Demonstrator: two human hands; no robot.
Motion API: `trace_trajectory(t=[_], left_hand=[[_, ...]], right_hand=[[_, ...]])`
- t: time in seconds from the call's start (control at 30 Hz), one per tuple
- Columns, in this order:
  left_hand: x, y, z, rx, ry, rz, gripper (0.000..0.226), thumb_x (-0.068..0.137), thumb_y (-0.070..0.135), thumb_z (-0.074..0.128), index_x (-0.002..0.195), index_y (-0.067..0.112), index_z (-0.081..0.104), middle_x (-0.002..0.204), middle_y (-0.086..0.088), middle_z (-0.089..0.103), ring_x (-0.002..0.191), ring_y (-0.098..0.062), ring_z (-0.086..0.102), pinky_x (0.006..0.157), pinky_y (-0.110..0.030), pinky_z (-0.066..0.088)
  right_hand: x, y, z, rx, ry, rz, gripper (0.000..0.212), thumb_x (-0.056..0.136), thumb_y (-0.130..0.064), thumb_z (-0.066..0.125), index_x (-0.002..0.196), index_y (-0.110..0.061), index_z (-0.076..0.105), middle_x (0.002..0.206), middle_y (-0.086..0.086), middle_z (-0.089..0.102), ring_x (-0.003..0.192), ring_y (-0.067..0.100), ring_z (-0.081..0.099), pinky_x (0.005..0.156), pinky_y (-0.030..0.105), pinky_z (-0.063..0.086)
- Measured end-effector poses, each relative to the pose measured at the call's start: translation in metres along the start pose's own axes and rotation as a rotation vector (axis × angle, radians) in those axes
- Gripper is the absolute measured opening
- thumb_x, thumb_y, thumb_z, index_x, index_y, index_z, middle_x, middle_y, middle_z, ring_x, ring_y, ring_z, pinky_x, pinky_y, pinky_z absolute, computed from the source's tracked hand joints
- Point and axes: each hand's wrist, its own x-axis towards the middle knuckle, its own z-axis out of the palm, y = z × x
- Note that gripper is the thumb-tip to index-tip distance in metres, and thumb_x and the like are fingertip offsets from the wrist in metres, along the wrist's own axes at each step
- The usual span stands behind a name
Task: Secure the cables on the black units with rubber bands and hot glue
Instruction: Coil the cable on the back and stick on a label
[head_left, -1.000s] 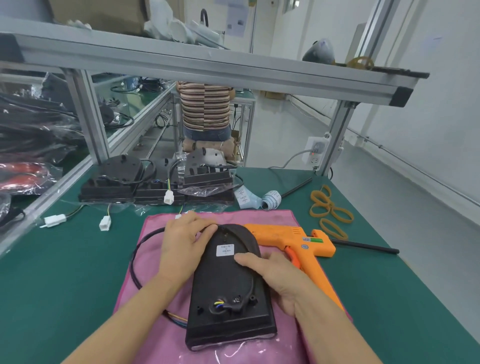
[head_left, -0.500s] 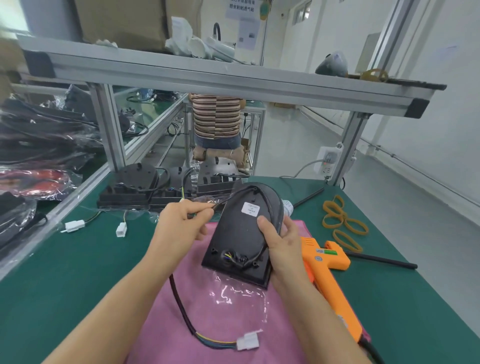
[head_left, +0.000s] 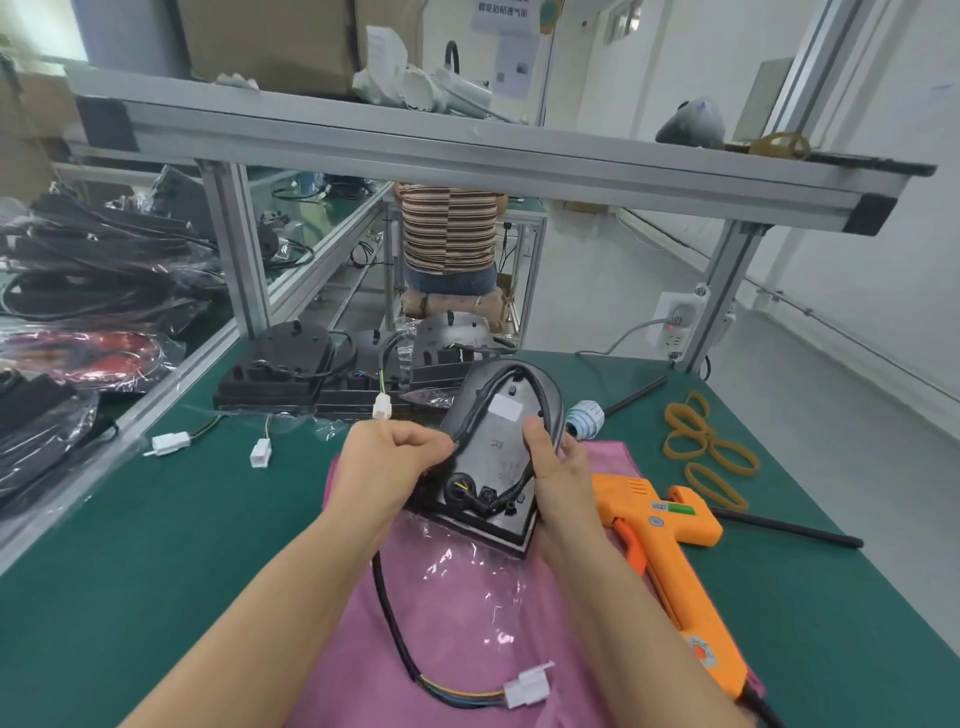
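Unit (head_left: 498, 447) tilted up over counter centre, long axis pointing away. Left hand (head_left: 387, 457) pinches cable (head_left: 470, 423) at unit's left edge. Right hand (head_left: 558, 470) grips right edge; bands (head_left: 698, 447) lie nearer it.

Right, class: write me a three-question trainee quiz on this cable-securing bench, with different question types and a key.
1. True or false: the orange glue gun is in the right hand.
2. Multiple choice: the rubber bands lie (A) on the pink cloth, (B) on the green mat, (C) on the shelf.
3. Fill in: the left hand pinches the ____ on the black unit.

Key: 1 false; 2 B; 3 cable.
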Motion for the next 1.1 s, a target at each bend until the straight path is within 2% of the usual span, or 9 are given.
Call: trace_trajectory(t=[0.1, 0.3, 0.53, 0.63, 0.73, 0.77, 0.83, 0.97, 1.1], left_hand=[[-0.005, -0.004, -0.002, 0.043, -0.005, 0.002, 0.022, 0.075, 0.014, 0.078, 0.063, 0.033, 0.077, 0.073, 0.011, 0.075, 0.082, -0.012, 0.071, 0.089, -0.04, 0.055], [-0.003, 0.003, -0.008, 0.244, -0.004, 0.082, 0.031, 0.072, 0.011, 0.079, 0.056, 0.036, 0.074, 0.07, 0.021, 0.072, 0.08, -0.008, 0.068, 0.085, -0.034, 0.054], [0.0, 0.015, -0.007, 0.494, -0.079, 0.179, 0.036, 0.079, 0.007, 0.072, 0.056, 0.035, 0.065, 0.056, 0.007, 0.059, 0.061, -0.016, 0.054, 0.059, -0.023, 0.039], [-0.008, 0.004, -0.004, 0.435, -0.066, 0.3, 0.037, 0.087, 0.01, 0.064, 0.062, 0.038, 0.064, 0.056, 0.011, 0.054, 0.056, -0.007, 0.051, 0.06, -0.024, 0.04], [-0.02, -0.015, 0.002, 0.12, 0.061, 0.359, 0.024, 0.091, 0.015, 0.062, 0.098, 0.037, 0.067, 0.073, 0.013, 0.063, 0.07, 0.002, 0.058, 0.072, -0.012, 0.044], [-0.022, -0.02, 0.004, 0.009, 0.076, 0.325, 0.022, 0.092, 0.016, 0.062, 0.101, 0.035, 0.067, 0.076, 0.015, 0.066, 0.074, 0.002, 0.061, 0.077, -0.016, 0.046], [-0.022, -0.026, 0.005, -0.097, 0.077, 0.251, 0.021, 0.093, 0.015, 0.061, 0.095, 0.034, 0.07, 0.073, 0.014, 0.069, 0.073, -0.001, 0.063, 0.076, -0.024, 0.049], [-0.022, -0.028, 0.008, -0.004, 0.076, 0.256, 0.031, 0.085, 0.009, 0.07, 0.07, 0.036, 0.075, 0.08, 0.013, 0.066, 0.069, 0.001, 0.058, 0.07, -0.018, 0.043], [-0.025, -0.024, 0.012, 0.181, 0.088, 0.282, 0.028, 0.081, 0.011, 0.071, 0.066, 0.035, 0.073, 0.071, 0.002, 0.06, 0.071, 0.001, 0.054, 0.061, -0.007, 0.035]], right_hand=[[0.002, 0.002, 0.002, -0.002, -0.006, 0.003, 0.06, 0.084, -0.033, 0.072, 0.133, -0.009, 0.047, 0.125, 0.014, 0.063, 0.11, 0.03, 0.064, 0.097, 0.052, 0.05], [0.005, 0.005, -0.002, -0.012, 0.005, -0.022, 0.056, 0.084, -0.034, 0.072, 0.129, -0.008, 0.049, 0.119, 0.013, 0.066, 0.107, 0.028, 0.066, 0.095, 0.051, 0.051], [0.003, 0.004, -0.002, 0.017, -0.032, -0.043, 0.049, 0.085, -0.032, 0.071, 0.124, -0.01, 0.052, 0.111, 0.011, 0.07, 0.099, 0.026, 0.07, 0.088, 0.048, 0.056], [0.006, 0.002, -0.004, 0.017, 0.006, -0.047, 0.044, 0.086, -0.031, 0.071, 0.121, -0.01, 0.053, 0.111, 0.013, 0.07, 0.102, 0.028, 0.068, 0.092, 0.051, 0.054], [0.01, 0.0, -0.007, 0.015, 0.03, -0.046, 0.044, 0.086, -0.033, 0.071, 0.12, -0.009, 0.056, 0.112, 0.012, 0.07, 0.107, 0.03, 0.066, 0.096, 0.052, 0.051], [0.011, -0.001, -0.009, 0.007, 0.031, -0.046, 0.045, 0.085, -0.034, 0.071, 0.12, -0.009, 0.056, 0.112, 0.011, 0.07, 0.107, 0.029, 0.066, 0.097, 0.051, 0.05], [0.011, -0.001, -0.011, -0.004, 0.031, -0.045, 0.047, 0.084, -0.035, 0.071, 0.121, -0.01, 0.056, 0.112, 0.01, 0.07, 0.106, 0.027, 0.067, 0.096, 0.05, 0.051], [0.011, 0.001, -0.01, 0.002, 0.052, -0.056, 0.047, 0.083, -0.034, 0.073, 0.12, -0.009, 0.056, 0.113, 0.011, 0.07, 0.107, 0.029, 0.066, 0.097, 0.051, 0.05], [0.009, 0.004, -0.006, 0.018, 0.07, -0.046, 0.05, 0.083, -0.033, 0.074, 0.121, -0.007, 0.054, 0.113, 0.013, 0.069, 0.106, 0.03, 0.066, 0.096, 0.052, 0.05]])
